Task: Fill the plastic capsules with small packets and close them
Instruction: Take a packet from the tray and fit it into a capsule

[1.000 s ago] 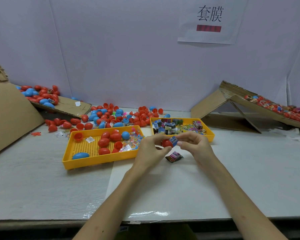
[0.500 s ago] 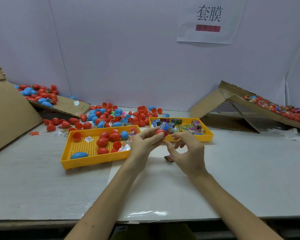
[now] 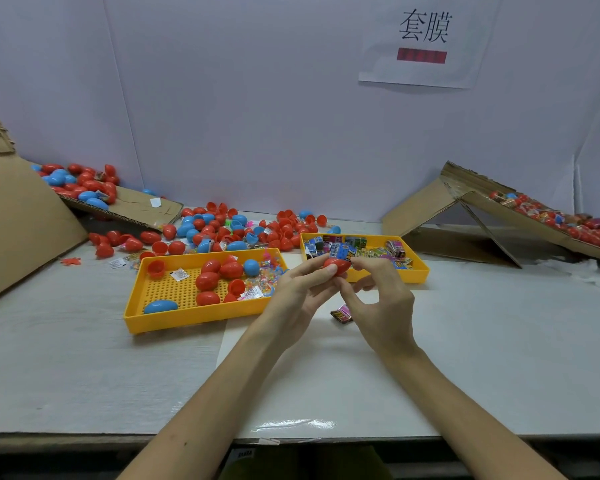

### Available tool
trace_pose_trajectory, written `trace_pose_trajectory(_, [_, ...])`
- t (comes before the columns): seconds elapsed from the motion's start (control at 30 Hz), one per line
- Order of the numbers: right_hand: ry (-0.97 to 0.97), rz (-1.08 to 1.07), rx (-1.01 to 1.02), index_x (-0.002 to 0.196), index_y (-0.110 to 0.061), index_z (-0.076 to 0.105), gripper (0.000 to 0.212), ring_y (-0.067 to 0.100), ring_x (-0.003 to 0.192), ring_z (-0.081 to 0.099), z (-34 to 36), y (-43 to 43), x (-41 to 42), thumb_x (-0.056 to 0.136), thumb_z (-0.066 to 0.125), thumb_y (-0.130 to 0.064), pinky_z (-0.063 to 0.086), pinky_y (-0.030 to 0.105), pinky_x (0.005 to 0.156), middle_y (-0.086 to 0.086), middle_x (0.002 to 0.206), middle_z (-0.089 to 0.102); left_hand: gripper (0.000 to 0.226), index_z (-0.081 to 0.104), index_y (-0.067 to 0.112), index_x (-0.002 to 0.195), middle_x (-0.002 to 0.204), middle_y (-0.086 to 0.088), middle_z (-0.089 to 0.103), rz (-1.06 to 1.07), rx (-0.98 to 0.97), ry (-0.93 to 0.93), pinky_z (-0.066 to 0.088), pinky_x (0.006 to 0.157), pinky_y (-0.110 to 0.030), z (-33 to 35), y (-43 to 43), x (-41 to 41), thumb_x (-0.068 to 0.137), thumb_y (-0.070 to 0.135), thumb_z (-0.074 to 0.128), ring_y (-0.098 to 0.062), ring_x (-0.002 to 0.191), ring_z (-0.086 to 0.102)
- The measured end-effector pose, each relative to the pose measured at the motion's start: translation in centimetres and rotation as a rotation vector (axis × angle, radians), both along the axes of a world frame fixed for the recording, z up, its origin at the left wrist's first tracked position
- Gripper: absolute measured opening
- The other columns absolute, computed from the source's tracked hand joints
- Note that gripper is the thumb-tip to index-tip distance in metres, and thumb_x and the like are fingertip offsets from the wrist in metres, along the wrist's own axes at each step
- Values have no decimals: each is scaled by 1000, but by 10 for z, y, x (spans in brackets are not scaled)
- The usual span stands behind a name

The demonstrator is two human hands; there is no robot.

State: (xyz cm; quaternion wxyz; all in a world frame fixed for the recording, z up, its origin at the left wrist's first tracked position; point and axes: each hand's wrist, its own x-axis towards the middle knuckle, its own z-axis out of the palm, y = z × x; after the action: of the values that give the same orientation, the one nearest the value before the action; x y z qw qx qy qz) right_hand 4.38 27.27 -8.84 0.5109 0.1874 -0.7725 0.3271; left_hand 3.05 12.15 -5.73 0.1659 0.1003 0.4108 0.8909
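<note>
Red capsule (image 3: 336, 266) being held tilted at frame centre, blue packet (image 3: 344, 252) sticking out of its top, pink packet (image 3: 342, 312) lying on the surface (image 3: 465, 341) just below.

Capsule tray (image 3: 187, 322) sitting mid-frame, left of packet tray (image 3: 418, 273); loose capsules (image 3: 219, 230) lying behind both; one packet (image 3: 342, 312), maybe two, lying on table (image 3: 499, 341) below packet tray.
</note>
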Motion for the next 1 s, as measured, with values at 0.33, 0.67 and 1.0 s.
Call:
trace_pose_trajectory(0.33, [28,-7,78,81,0,67,10,7,75,53,-3,0,-2,84,76,-2,44,6,72,8,84,63,42,57,0,132,116,-16,73,-40,-25,-29,59,84,-25,-1,0,1,91,2,65,-25,110,70])
trace_pose_trajectory(0.67, [5,-7,18,114,-3,66,30,5,72,57,1,-2,4,86,73,-12,42,2,77,7,97,68,42,62,6,129,125,-16,69,-72,-110,35,57,95,-32,-1,-1,3,88,17,68,-29,118,66])
trace_pose_trajectory(1.0, [6,-44,68,109,1,72,28,12,92,62,3,0,2,82,78,-2,49,7,76,12,100,72,32,64,12,126,120,-8,73,-44,-141,-9,55,94,-32,-2,0,1,95,19,65,-22,112,70])
